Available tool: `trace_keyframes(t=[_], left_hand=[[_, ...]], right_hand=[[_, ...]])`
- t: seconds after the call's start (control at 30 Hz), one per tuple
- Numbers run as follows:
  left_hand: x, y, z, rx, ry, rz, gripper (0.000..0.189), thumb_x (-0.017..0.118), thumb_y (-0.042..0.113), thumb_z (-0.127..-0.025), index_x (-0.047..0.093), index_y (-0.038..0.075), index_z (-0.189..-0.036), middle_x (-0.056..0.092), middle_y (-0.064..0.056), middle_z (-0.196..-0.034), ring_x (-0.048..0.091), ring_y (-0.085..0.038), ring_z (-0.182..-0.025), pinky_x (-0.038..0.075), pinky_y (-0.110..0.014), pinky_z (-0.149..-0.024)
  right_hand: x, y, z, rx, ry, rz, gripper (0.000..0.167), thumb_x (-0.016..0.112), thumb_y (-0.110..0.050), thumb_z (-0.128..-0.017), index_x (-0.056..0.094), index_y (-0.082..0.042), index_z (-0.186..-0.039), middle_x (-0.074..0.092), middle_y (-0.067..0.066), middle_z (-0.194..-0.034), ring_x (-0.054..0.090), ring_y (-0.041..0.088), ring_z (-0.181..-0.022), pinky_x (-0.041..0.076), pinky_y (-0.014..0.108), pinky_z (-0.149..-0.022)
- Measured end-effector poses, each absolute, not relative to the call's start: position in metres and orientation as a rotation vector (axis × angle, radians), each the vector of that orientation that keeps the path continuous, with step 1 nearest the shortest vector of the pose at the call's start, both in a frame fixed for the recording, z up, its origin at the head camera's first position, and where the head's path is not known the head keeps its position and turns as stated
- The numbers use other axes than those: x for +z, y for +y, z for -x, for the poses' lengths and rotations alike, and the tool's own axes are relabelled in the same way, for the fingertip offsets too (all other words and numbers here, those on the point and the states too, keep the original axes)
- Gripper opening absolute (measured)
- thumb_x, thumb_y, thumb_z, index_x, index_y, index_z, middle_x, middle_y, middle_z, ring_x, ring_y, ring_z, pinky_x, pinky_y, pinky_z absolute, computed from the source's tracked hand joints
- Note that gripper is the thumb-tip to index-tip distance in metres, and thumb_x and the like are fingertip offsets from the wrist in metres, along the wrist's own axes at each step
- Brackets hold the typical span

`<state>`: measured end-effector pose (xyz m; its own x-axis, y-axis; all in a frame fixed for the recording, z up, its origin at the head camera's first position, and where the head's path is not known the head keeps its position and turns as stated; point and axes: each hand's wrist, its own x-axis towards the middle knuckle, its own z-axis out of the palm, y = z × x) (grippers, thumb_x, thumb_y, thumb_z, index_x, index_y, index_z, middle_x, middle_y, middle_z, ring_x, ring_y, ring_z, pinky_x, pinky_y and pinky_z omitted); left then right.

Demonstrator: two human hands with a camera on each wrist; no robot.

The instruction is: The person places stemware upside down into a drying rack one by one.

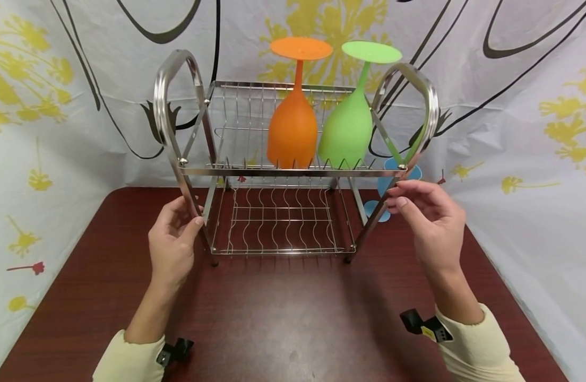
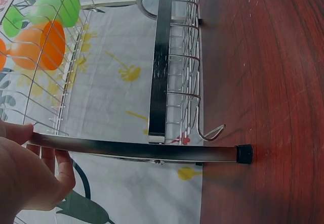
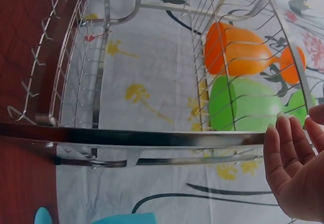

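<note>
A two-tier metal dish rack (image 1: 283,172) stands on the table. On its upper tier, an orange goblet (image 1: 293,130) and a green goblet (image 1: 347,127) stand upside down, side by side, feet upward. My left hand (image 1: 173,239) pinches the rack's front left leg, thumb in front and fingers behind, just below the upper tier. My right hand (image 1: 433,220) is at the front right leg, its loosely bent fingers right at the metal and its thumb apart from it. In the right wrist view, the fingertips (image 3: 273,133) overlap the leg.
A blue goblet (image 1: 378,209) is partly hidden behind the rack's right leg. The wire lower tier (image 1: 281,220) sits close above the dark red wooden table (image 1: 283,318). A white patterned cloth (image 1: 83,148) hangs behind and at both sides.
</note>
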<state>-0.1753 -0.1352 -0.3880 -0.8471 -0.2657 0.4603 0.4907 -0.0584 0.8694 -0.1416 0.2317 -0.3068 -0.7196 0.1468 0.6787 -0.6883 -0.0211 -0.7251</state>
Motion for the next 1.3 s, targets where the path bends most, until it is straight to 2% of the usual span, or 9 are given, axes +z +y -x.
trace_keyframes(t=[0.27,0.53,0.87,1.0,1.13,1.23,1.3], left_hand=[[-0.390,-0.139,0.176,-1.889,-1.811,0.235,0.036,0.058,-0.019,-0.085,0.056,-0.011,-0.120,0.064,-0.003,-0.096,0.060,-0.017,-0.091,0.054,-0.017,-0.079],[-0.390,-0.140,0.176,-1.851,-1.859,0.244,0.037,0.056,-0.018,-0.087,0.055,-0.011,-0.122,0.063,-0.001,-0.098,0.060,-0.016,-0.092,0.054,-0.016,-0.080],[-0.391,-0.140,0.175,-1.828,-1.887,0.235,0.039,0.055,-0.021,-0.085,0.056,-0.009,-0.123,0.063,-0.003,-0.098,0.059,-0.010,-0.089,0.053,-0.015,-0.079],[-0.391,-0.140,0.176,-1.798,-1.908,0.235,0.038,0.057,-0.016,-0.087,0.056,-0.007,-0.124,0.063,0.000,-0.099,0.059,-0.012,-0.091,0.053,-0.015,-0.079],[-0.390,-0.141,0.177,-1.774,-1.926,0.247,0.036,0.060,-0.011,-0.089,0.056,-0.006,-0.125,0.062,0.002,-0.100,0.060,-0.015,-0.092,0.053,-0.015,-0.079],[-0.391,-0.141,0.177,-1.769,-1.925,0.256,0.036,0.059,-0.012,-0.089,0.056,-0.006,-0.124,0.062,0.002,-0.100,0.059,-0.014,-0.092,0.054,-0.015,-0.079],[-0.391,-0.141,0.178,-1.763,-1.927,0.262,0.037,0.060,-0.012,-0.089,0.056,-0.006,-0.125,0.062,0.002,-0.100,0.059,-0.013,-0.092,0.053,-0.015,-0.079]], right_hand=[[-0.322,0.241,0.145,1.780,-1.678,-0.437,0.019,0.059,0.014,-0.086,0.060,0.022,-0.103,0.070,0.016,-0.086,0.070,0.021,-0.073,0.059,0.025,-0.066],[-0.336,0.252,0.148,1.776,-1.726,-0.336,0.019,0.061,0.009,-0.088,0.061,0.018,-0.105,0.071,0.015,-0.088,0.070,0.020,-0.075,0.059,0.024,-0.067],[-0.353,0.263,0.160,1.656,-2.019,0.100,0.019,0.069,-0.006,-0.088,0.068,0.000,-0.107,0.069,0.004,-0.091,0.068,0.012,-0.080,0.057,0.018,-0.068],[-0.359,0.270,0.166,1.522,-2.171,0.231,0.029,0.070,-0.015,-0.089,0.065,-0.006,-0.116,0.066,0.001,-0.102,0.066,0.009,-0.086,0.055,0.014,-0.072],[-0.364,0.277,0.171,1.392,-2.300,0.353,0.046,0.069,-0.028,-0.090,0.055,-0.011,-0.131,0.062,0.004,-0.118,0.061,0.005,-0.098,0.050,0.012,-0.078],[-0.367,0.282,0.176,1.371,-2.344,0.436,0.060,0.069,-0.035,-0.090,0.045,-0.015,-0.140,0.056,0.007,-0.129,0.057,0.008,-0.109,0.049,0.014,-0.082],[-0.369,0.286,0.181,1.377,-2.357,0.483,0.067,0.069,-0.039,-0.089,0.038,-0.018,-0.145,0.051,0.007,-0.135,0.055,0.013,-0.116,0.049,0.020,-0.087]])
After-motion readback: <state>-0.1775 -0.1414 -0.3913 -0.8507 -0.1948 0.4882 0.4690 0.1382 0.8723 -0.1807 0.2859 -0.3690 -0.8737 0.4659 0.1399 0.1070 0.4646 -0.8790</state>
